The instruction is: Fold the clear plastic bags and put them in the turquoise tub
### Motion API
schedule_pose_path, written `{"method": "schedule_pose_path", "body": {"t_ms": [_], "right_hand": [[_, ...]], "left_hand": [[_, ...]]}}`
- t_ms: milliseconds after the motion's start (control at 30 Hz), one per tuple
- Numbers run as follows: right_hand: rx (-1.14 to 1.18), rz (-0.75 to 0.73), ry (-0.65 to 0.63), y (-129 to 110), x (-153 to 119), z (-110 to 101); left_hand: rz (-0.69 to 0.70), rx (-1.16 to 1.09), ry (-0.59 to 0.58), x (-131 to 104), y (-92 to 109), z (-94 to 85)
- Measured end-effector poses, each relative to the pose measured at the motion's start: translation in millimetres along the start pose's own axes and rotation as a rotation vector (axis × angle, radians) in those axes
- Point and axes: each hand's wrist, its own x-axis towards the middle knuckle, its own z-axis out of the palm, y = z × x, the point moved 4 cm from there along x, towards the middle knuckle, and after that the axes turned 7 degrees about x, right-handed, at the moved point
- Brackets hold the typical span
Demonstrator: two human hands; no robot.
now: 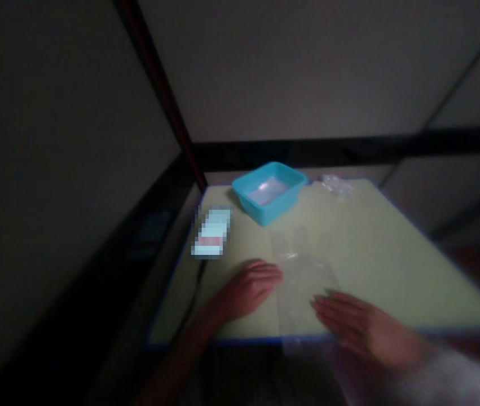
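A thin transparent plastic bag (305,276) lies spread on the table, its near end reaching the front edge. At the bag's left side is my left hand (254,287), fingers stretched out and close together, with the tips at the bag's border. My right hand (349,324) rests low over the bag's right side, its fingers straight and flat. Neither hand appears to grip anything. Whether the fingertips press on the film cannot be made out in the dim, blurred picture.
Toward the back of the pale yellow table (392,265) stands a turquoise basin (276,208) with whitish plastic-like material inside. Crumpled transparent plastic (336,185) lies at the back right. A lit phone (213,232), pixelated, sits at left with a dark cable (193,301). Walls enclose the table's back and left.
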Motion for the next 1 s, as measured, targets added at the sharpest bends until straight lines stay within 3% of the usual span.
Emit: {"method": "schedule_pose_path", "body": {"t_ms": [133,333,667,800,1000], "right_hand": [[0.15,0.064,0.004,2.1,-1.6,-8.4],[0.465,0.283,0.069,18.3,4.5,-30.9],[0.71,0.457,0.144,45.4,22.3,-54.9],[0.855,0.534,0.195,58.3,31.0,-57.9],[1.014,0.619,0.226,81.6,51.3,-60.5]], "left_hand": [[0.02,-0.055,0.028,-2.2,-0.7,1.7],[0.046,-0.114,0.056,-4.0,3.2,2.4],[0.018,-0.065,0.088,11.3,4.0,10.9],[-0.118,-0.187,0.143,16.6,-2.2,13.1],[-0.475,-0.491,0.06,26.5,-23.9,25.8]]}}
